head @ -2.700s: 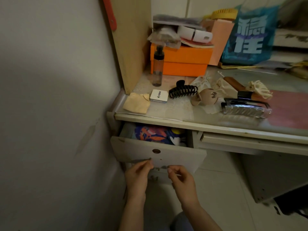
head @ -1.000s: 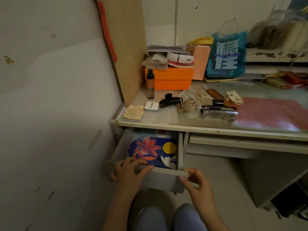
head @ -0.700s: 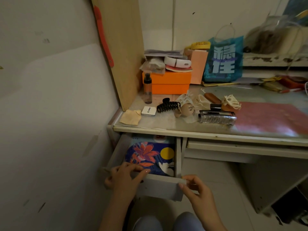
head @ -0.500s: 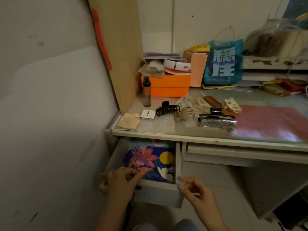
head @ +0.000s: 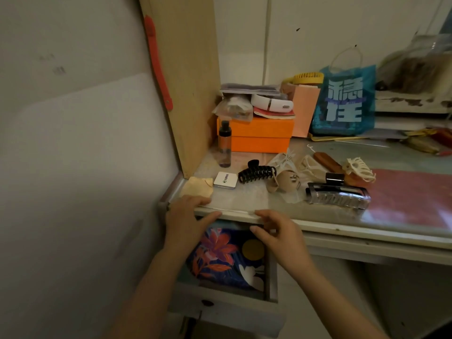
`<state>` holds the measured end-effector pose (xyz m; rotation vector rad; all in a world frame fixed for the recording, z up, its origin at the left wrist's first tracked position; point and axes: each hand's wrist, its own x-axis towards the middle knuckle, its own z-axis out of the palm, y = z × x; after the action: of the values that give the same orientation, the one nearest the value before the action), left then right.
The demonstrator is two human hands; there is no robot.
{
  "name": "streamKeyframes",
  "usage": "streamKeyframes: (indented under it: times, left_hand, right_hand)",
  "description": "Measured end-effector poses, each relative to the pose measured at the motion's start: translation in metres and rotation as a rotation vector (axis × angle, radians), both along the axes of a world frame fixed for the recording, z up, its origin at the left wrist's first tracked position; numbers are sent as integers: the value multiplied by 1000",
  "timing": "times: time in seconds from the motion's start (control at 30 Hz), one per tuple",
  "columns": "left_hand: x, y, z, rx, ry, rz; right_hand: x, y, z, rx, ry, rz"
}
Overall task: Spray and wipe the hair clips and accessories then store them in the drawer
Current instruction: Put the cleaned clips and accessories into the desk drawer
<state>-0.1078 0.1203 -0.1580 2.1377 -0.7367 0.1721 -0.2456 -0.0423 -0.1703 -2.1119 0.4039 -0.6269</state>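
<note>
Blk claw clip [head: 256,174] + other clips on desk, spray btl [head: 224,147] upright behind, drawer [head: 227,293] open.

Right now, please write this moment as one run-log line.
drawer: open | left hand: on cloth | right hand: at desk edge | bottle: untouched | clips: on desk

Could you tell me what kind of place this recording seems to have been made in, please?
Probably a bedroom or dorm corner at home: a worn desk against a wall, cluttered with hair clips such as a black claw clip, a spray bottle, and a blue shopping bag.
</note>
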Motion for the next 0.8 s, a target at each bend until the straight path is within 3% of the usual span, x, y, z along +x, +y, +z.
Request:
streamKeyframes:
  times: [0.27,0.53,0.8]
  left_hand:
    - [80,-50,32,287,-80,-237]
    - [120,-89,41,658,-87,-361]
    - [130,-83,32,537,-16,-392]
  right_hand:
    - [74,-30,22,-306,145,39]
    - [102,-49,14,-400,196,8]
    - [104,-54,8,-350,150,-6]
